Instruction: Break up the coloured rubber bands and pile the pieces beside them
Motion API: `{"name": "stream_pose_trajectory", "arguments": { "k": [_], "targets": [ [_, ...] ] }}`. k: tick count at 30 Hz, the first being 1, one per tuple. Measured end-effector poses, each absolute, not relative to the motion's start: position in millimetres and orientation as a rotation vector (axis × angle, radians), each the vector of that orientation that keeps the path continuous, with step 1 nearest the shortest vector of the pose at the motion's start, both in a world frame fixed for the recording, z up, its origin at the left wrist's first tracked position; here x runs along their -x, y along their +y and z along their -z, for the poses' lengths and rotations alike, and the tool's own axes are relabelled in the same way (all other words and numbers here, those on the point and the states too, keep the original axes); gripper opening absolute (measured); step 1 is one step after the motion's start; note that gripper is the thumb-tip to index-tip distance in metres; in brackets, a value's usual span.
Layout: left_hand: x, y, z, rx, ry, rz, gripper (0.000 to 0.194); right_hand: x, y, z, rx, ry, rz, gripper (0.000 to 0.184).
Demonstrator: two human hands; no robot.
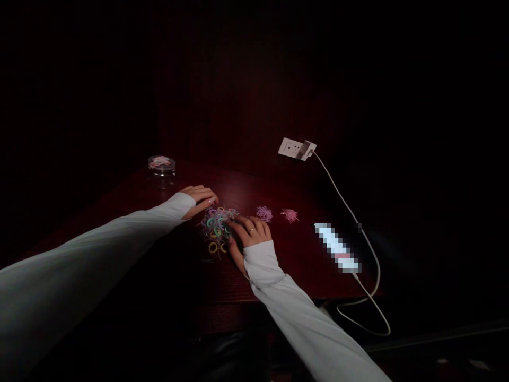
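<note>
A heap of small coloured elastic rings [217,225] lies on a dark red wooden table [286,265]. My left hand [199,200] rests at the heap's upper left edge, fingers curled together and pointing right toward the rings. My right hand [249,237] lies on the heap's right side, fingers bent and reaching left into the rings; a ring shows on one finger. Whether either hand pinches a ring is hidden in the dim light. Two small sorted piles sit to the right: a purple one [264,213] and a pink one [290,215].
A clear round jar [161,168] with coloured rings inside stands at the table's back left. A lit phone [337,248] lies at the right, its white cable [358,223] running to a wall socket [296,149]. The surroundings are dark.
</note>
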State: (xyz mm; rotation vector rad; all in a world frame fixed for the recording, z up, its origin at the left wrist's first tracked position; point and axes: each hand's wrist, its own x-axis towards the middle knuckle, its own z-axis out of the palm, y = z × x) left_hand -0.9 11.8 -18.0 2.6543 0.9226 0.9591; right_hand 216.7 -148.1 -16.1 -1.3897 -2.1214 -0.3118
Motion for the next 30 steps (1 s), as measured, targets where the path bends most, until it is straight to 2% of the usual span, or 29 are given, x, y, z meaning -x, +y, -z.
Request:
{"name": "stream_pose_trajectory", "arguments": {
  "k": [4, 12, 18, 24, 30],
  "targets": [
    [1.6, 3.4, 17.0, -2.709, 0.907, -0.829, 0.043, -223.6, -144.2, 24.5, 1.521, -1.937, 0.214, 0.040],
    [1.7, -6.2, 20.2, -2.724, 0.679, -0.798, 0.050, -221.0, -148.5, 27.4, 1.536, -1.918, 0.138, 0.059],
    [5.3, -27.1, 24.4, -2.765, 0.628, -0.743, 0.060, -218.7, -152.1, 30.2, 1.625, -1.890, 0.174, 0.057],
    [6.1, -52.3, 30.6, -2.820, 0.738, -0.786, 0.070, -217.5, -165.0, 21.9, 1.617, -2.082, 0.420, 0.049],
    [4.1, -84.0, 21.6, -2.758, 0.973, -0.771, 0.075, -218.5, -165.6, 19.7, 1.641, -2.062, 0.379, 0.049]
  ]
}}
